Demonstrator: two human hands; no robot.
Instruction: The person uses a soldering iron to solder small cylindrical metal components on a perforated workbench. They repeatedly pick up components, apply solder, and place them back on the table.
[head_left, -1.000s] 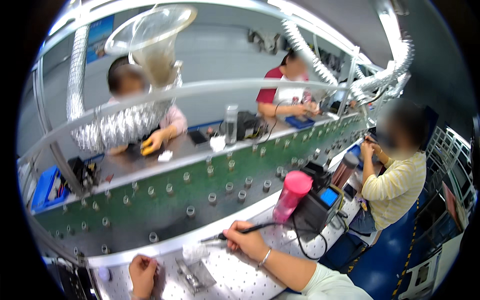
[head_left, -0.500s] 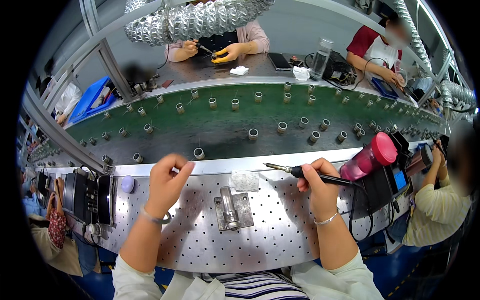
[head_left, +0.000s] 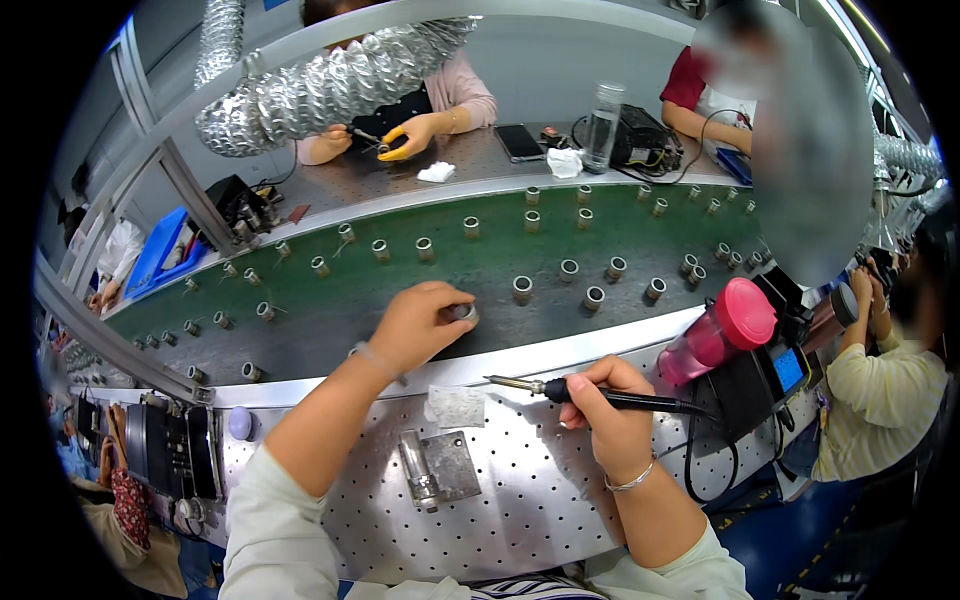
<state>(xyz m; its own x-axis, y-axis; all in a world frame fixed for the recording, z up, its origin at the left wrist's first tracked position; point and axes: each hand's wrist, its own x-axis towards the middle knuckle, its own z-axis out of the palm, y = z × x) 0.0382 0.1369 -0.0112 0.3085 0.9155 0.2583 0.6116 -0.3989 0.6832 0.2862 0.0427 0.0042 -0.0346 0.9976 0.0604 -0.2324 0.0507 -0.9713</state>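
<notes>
Head view: the left hand (head_left: 415, 325) pinches a cylinder (head_left: 464, 312) by the belt's (head_left: 325, 322) near edge; hasty withdrawal could graze the soldering iron (head_left: 548, 388) the right hand (head_left: 615, 415) grips.

Head-worn fisheye; downward, close above hands (head_left: 618, 425)

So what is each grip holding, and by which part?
Right grip: soldering iron, by its black handle. Left grip: at a small metal tube; whether held, unclear.
</notes>
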